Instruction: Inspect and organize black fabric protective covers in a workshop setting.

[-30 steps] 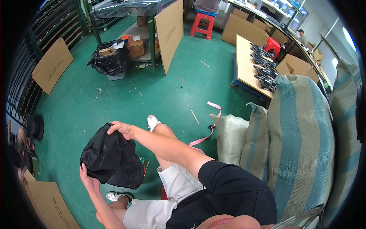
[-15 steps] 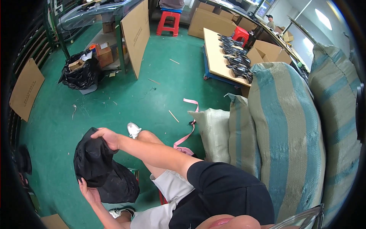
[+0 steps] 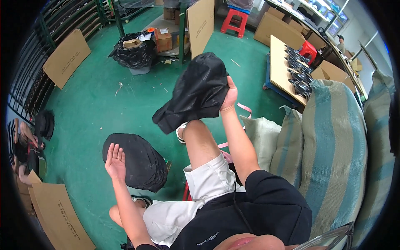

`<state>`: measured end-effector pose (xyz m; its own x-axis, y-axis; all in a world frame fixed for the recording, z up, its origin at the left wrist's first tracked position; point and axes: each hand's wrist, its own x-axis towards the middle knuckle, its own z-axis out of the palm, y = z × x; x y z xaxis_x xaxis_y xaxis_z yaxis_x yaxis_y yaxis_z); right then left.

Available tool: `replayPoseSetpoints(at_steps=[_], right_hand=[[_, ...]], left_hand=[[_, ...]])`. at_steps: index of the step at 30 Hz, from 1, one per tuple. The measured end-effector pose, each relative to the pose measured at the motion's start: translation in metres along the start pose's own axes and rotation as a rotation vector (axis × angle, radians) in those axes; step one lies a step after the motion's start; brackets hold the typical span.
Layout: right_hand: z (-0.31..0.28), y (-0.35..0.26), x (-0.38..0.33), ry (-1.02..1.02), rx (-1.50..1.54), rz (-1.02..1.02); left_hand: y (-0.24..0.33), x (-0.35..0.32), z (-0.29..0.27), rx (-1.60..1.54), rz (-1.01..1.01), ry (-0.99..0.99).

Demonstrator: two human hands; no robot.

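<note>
My right hand (image 3: pixel 229 95) grips the edge of a limp black cloth piece (image 3: pixel 193 91), rounded and cap-like at its top, with a flap trailing to the lower left. It hangs in the air above my raised knee. My left hand (image 3: pixel 116 162) is open, fingers stretched upward and holding nothing. It is in front of a rounded black cloth-covered bundle (image 3: pixel 135 160) that stands low by my feet; whatever supports the bundle is mostly hidden.
Striped woven sacks (image 3: pixel 333 146) crowd my right side. Beyond them a low platform (image 3: pixel 285 68) carries black shoe-like items. A bin with a black bag (image 3: pixel 133 56) stands ahead. Cardboard sheets (image 3: pixel 66 58) lean at the left, and another person (image 3: pixel 23 146) sits at the far left.
The black cloth piece has left the bundle and risen up and to the right in my right hand. My left hand has let go of it. The view has turned left.
</note>
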<state>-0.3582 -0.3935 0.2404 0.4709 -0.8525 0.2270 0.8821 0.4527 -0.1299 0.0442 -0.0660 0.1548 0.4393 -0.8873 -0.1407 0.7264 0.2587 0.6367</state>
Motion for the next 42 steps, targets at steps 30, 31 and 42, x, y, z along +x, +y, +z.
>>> replayPoseSetpoints(at_steps=[30,31,42], right_hand=[[0.097,-0.092,0.025,0.447,-1.879,-1.059],[0.104,-0.093,0.022,0.474,-1.864,-1.072],[0.126,-0.152,0.028,0.337,-1.209,-1.174]], left_hand=[[0.01,-0.025,-0.011,0.007,0.035,0.033],[0.01,-0.025,-0.011,0.006,0.035,0.028],[0.011,-0.029,-0.019,-0.018,0.033,-0.012]])
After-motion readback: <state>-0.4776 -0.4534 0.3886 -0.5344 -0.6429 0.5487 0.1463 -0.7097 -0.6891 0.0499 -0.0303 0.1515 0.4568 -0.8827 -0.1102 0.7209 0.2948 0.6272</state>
